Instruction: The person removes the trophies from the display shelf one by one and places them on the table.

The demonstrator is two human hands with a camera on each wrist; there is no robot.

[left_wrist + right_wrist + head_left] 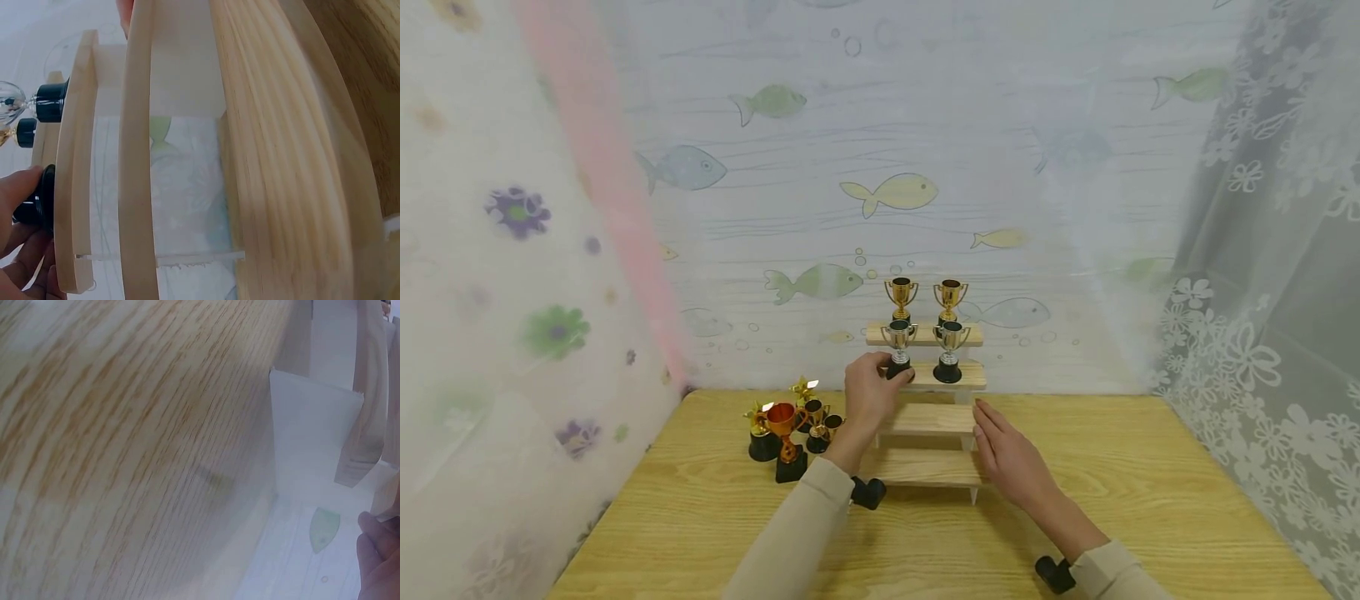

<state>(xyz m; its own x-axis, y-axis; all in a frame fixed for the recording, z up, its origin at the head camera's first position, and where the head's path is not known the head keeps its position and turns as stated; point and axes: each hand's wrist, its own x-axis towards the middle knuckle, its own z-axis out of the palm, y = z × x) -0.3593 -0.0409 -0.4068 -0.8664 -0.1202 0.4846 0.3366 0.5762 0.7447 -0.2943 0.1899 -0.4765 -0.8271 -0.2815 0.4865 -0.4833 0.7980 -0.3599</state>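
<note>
My left hand (869, 393) pinches the black base (46, 195) of a small silver trophy cup (898, 335), which stands on the second step from the top of a wooden tiered stand (925, 418). To its right on the same step is another silver trophy cup (951, 337). Two gold trophy cups, one on the left (901, 292) and one on the right (950, 293), stand on the top step behind them. Along the stand's right side lies my right hand (1017, 458), its fingers extended and close together, fingertips at the third step's end.
Left of the stand, an orange-red trophy cup (784, 421), a gold star trophy (763, 433) and several other gold ones are grouped on the wooden table (700, 517). A fish-patterned curtain (895, 125) hangs behind; a lace curtain (1262, 333) hangs at the right.
</note>
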